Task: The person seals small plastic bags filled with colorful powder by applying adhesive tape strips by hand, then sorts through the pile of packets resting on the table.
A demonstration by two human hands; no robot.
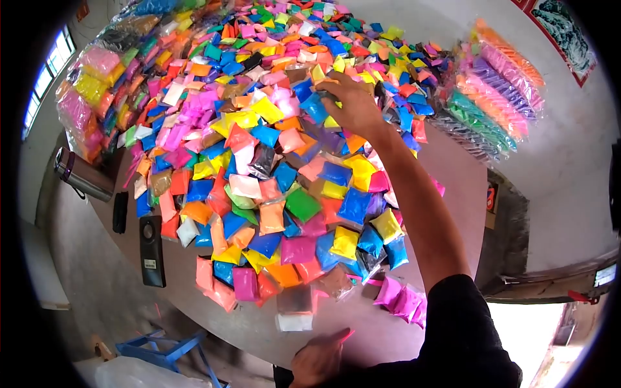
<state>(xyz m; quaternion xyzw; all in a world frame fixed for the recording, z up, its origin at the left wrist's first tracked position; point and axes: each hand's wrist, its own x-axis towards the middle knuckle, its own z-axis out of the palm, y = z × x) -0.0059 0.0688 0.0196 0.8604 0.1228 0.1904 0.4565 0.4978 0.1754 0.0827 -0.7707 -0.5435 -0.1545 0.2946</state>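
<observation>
A large heap of small, soft, sealed plastic packets in many colours covers the table. My right hand reaches over the far part of it, fingers bent down and thumb apart, at a blue packet and yellow ones beside it. Nothing shows clearly gripped there. Close to my body, at the near table edge, is my left hand, its fingers curled in. A thin pink tip sticks out from it; what it belongs to is hidden. A white packet lies just beyond that hand.
Several magenta packets lie in a row at the right. Large bags of packets stand at left, and bundled clear bags at far right. A steel flask and a black device are on the left; a blue stool stands below.
</observation>
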